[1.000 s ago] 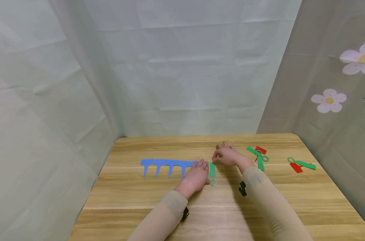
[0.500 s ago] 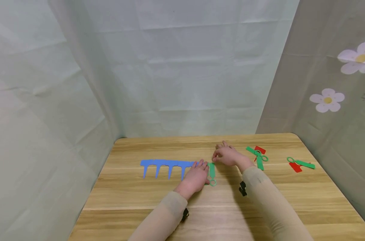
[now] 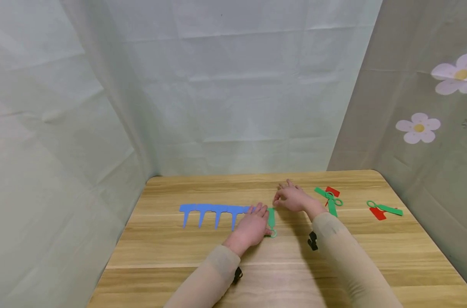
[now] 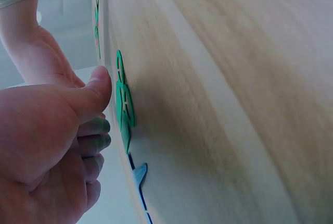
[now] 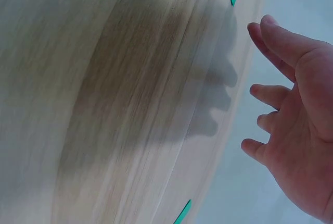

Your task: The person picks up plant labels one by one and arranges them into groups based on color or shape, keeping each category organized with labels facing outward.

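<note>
My left hand (image 3: 252, 224) lies with straight fingers over the right end of a row of blue T-shaped plant labels (image 3: 218, 208), hiding part of it. Its thumb reaches over the ring end of a green ring tag (image 3: 271, 217); the left wrist view shows overlapping green tags (image 4: 124, 101) beside that thumb. My right hand (image 3: 291, 197) hovers just past the tag's far end. In the right wrist view, the right hand's thumb and forefinger tips come close together with nothing between them, and the other fingers (image 5: 265, 96) are spread loosely.
On the right of the wooden table (image 3: 171, 273), green ring tags (image 3: 332, 207) cross over a red tag (image 3: 333, 191). Farther right, another green tag (image 3: 390, 210) overlaps a red one (image 3: 378, 214). Cloth walls (image 3: 233, 107) stand behind and at both sides.
My left thumb has shifted right, onto the green tag's ring. The right hand has edged slightly right, away from the tag's far end.
</note>
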`<state>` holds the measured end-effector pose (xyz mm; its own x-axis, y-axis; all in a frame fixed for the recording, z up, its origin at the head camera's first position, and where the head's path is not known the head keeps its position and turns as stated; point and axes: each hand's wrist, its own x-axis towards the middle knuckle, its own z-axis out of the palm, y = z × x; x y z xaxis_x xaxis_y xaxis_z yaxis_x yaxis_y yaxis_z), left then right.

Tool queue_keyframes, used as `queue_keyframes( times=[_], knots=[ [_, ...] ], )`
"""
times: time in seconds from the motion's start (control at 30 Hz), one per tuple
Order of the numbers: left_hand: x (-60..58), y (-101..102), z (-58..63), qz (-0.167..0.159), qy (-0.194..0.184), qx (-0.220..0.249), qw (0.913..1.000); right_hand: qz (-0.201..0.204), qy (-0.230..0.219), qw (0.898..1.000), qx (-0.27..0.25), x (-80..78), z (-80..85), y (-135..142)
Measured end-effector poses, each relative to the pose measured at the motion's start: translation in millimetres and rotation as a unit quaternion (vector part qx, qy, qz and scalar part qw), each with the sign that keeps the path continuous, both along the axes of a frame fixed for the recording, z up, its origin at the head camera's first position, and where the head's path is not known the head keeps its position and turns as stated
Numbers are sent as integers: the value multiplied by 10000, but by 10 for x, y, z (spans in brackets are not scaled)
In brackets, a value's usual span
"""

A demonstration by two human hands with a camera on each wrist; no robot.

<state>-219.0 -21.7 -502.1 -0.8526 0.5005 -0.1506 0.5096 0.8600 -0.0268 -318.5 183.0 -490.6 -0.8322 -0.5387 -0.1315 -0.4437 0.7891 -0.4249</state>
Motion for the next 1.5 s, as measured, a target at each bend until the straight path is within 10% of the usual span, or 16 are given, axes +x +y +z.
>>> queue_keyframes(
  times=[1.0, 1.5],
  knots=[
    [-14, 175, -57, -76, -50, -211, 9997, -456, 93, 9988, -176, 79, 89, 502],
    [-20, 224, -73, -83, -113, -239, 9996, -980, 371, 9936, -410, 185, 86, 1316]
  ],
)
